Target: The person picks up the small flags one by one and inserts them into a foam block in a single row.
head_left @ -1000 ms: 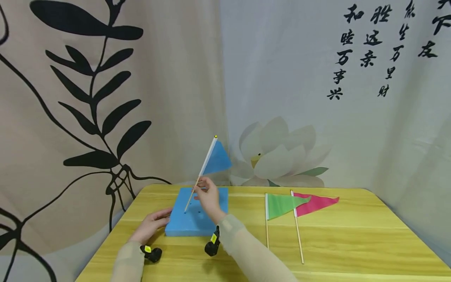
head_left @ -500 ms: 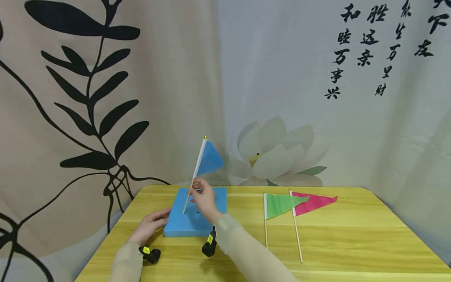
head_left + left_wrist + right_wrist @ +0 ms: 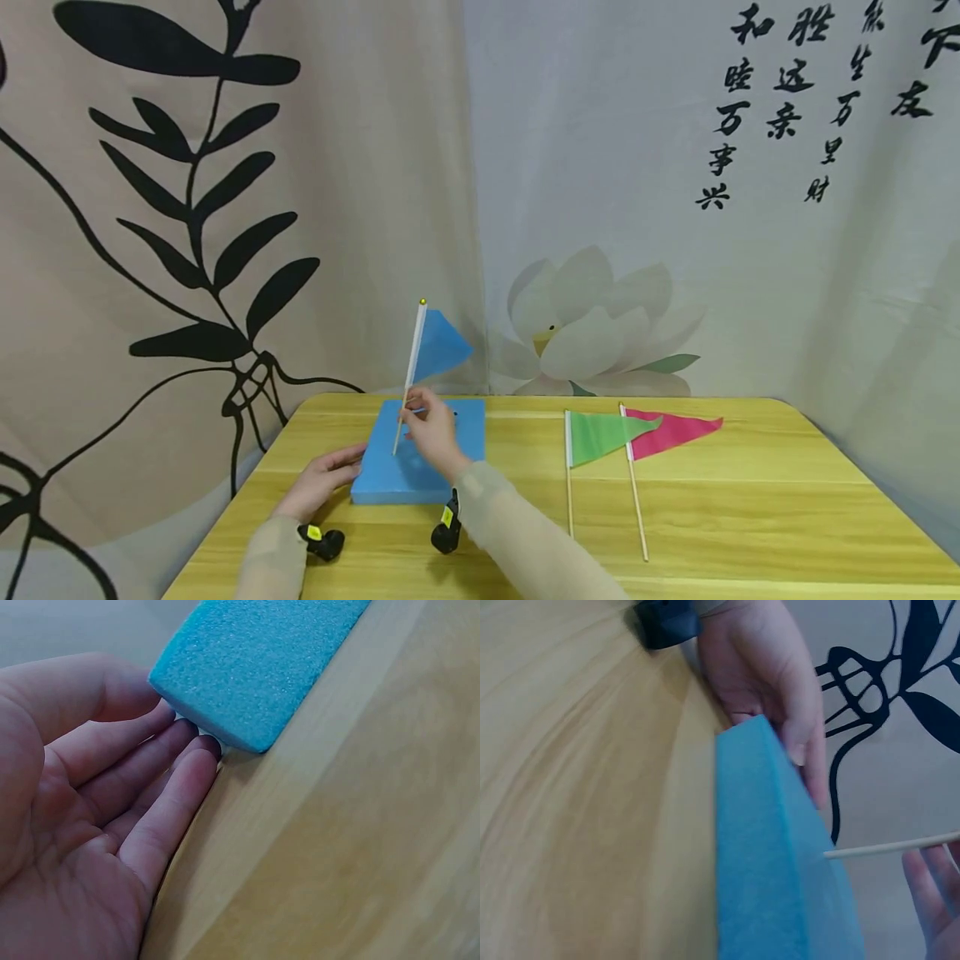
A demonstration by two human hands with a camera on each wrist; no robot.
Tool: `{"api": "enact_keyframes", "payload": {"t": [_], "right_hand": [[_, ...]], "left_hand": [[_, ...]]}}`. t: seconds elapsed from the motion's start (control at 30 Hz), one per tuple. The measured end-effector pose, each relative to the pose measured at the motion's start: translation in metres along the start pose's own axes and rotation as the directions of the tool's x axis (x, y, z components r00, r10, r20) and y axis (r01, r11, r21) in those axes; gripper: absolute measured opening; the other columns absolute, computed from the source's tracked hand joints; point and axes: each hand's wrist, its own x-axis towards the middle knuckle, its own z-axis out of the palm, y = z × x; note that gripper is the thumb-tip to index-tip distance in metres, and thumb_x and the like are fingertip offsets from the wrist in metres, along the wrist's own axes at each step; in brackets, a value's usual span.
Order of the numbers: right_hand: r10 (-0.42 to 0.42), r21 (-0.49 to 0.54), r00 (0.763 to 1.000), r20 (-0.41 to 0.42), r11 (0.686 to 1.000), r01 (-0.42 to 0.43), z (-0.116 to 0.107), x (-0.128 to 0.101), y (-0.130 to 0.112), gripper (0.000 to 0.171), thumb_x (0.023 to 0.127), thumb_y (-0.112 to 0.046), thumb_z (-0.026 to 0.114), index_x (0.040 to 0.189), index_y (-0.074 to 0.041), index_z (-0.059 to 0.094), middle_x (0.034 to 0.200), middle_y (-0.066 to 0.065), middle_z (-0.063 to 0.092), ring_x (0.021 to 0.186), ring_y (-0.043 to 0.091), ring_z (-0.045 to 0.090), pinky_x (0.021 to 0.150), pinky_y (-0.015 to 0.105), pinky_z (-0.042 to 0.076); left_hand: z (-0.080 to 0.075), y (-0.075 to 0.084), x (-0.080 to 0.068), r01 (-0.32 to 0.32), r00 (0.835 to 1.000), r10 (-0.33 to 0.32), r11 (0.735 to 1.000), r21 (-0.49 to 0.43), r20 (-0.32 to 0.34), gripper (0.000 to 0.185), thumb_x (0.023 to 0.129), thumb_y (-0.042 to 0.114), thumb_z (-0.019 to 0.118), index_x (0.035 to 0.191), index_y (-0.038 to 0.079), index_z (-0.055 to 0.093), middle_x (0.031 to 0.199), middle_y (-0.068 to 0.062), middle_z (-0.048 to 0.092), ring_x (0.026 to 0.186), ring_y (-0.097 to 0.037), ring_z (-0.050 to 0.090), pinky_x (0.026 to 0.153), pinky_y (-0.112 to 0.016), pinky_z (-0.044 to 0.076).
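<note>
A blue foam block lies on the yellow wooden table, with small holes in its top. My right hand pinches the thin wooden stick of a blue triangular flag. The stick stands almost upright, its lower end on the block's top. In the right wrist view the stick meets the block beside my fingers. My left hand lies flat on the table, straight fingers touching the block's near left corner.
A green flag and a pink flag lie flat on the table to the right of the block, sticks pointing toward me. Printed cloth hangs behind and beside the table. The table's edge runs close by my left hand.
The blue flag has swung from a rightward lean to nearly upright, its top moving left. My right hand shifted slightly left with it. My left hand stayed against the block.
</note>
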Motion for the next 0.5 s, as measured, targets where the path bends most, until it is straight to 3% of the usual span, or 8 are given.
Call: {"api": "enact_keyframes", "payload": {"t": [0.1, 0.23, 0.33, 0.5], "right_hand": [[0.007, -0.014, 1.000, 0.010, 1.000, -0.007, 0.000, -0.001, 0.000, 0.012, 0.093, -0.004, 0.063, 0.105, -0.008, 0.065, 0.093, 0.001, 0.063, 0.083, 0.028, 0.067, 0.060, 0.046, 0.058], [0.028, -0.008, 0.999, 0.017, 1.000, -0.028, -0.004, -0.003, 0.001, 0.013, 0.094, -0.009, 0.064, 0.106, -0.008, 0.067, 0.097, 0.002, 0.065, 0.085, 0.023, 0.067, 0.063, 0.043, 0.059], [0.064, 0.045, 0.997, 0.031, 0.997, -0.065, -0.009, -0.005, 0.001, 0.016, 0.094, -0.013, 0.065, 0.109, -0.008, 0.068, 0.101, 0.003, 0.066, 0.087, 0.018, 0.068, 0.068, 0.044, 0.059], [0.092, 0.132, 0.995, 0.042, 0.986, -0.097, -0.029, -0.011, -0.005, 0.020, 0.093, -0.011, 0.065, 0.112, -0.005, 0.066, 0.104, 0.012, 0.067, 0.090, 0.027, 0.068, 0.068, 0.043, 0.060]], "left_hand": [[0.002, 0.001, 0.002, -0.012, 1.000, 0.012, 1.000, 0.000, 0.008, 0.053, 0.098, 0.018, 0.059, 0.143, -0.005, 0.043, 0.143, -0.024, 0.045, 0.125, -0.035, 0.049, 0.100, -0.045, 0.045], [0.003, 0.002, 0.004, -0.019, 1.000, 0.019, 1.000, 0.000, 0.010, 0.054, 0.098, 0.019, 0.059, 0.143, -0.005, 0.043, 0.143, -0.024, 0.045, 0.125, -0.035, 0.049, 0.099, -0.043, 0.046], [0.003, 0.002, 0.004, -0.018, 1.000, 0.018, 1.000, -0.005, 0.006, 0.053, 0.098, 0.018, 0.059, 0.144, -0.004, 0.043, 0.144, -0.023, 0.044, 0.126, -0.035, 0.048, 0.100, -0.041, 0.046], [0.003, 0.002, -0.001, -0.002, 1.000, 0.002, 1.000, 0.020, 0.002, 0.053, 0.098, 0.018, 0.059, 0.144, -0.004, 0.043, 0.145, -0.024, 0.043, 0.128, -0.038, 0.045, 0.100, -0.043, 0.045]]}}
